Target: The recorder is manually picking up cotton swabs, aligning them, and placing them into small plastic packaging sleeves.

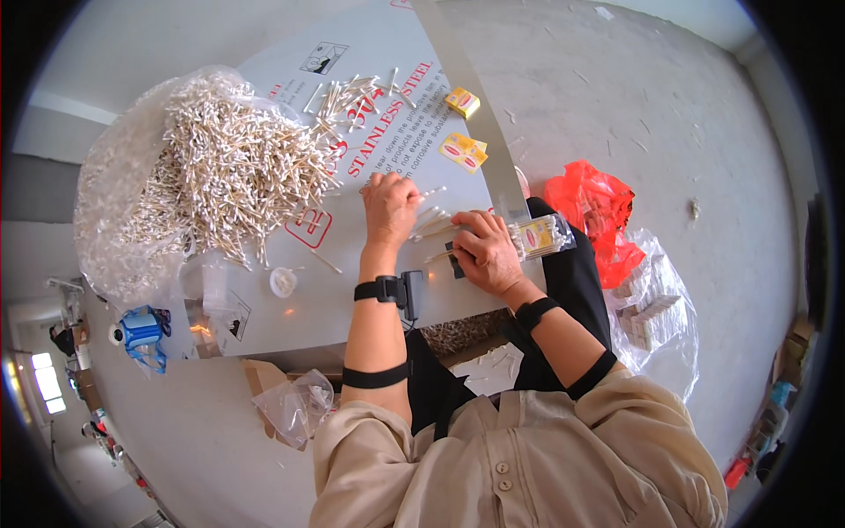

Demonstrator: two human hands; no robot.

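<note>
My left hand (pixel 392 209) is closed over the table, its fingers curled round a cotton swab (pixel 433 191) that sticks out to the right. Just right of it, my right hand (pixel 489 253) is bent round the near end of a clear packet of cotton swabs (pixel 544 236) with a yellow label. The packet reaches past the table's right edge, over my leg. Between the hands lie several loose swabs (pixel 427 222). A small dark object (pixel 455 266) is partly hidden under my right hand.
A big swab heap (pixel 255 163) spills from a clear bag (pixel 110 207) at left. Yellow cards (pixel 464 151) and a small yellow box (pixel 462 102) lie beyond my hands. A white round tub (pixel 282 282) stands near the front edge. Red (pixel 591 202) and clear bags (pixel 656 304) sit at right.
</note>
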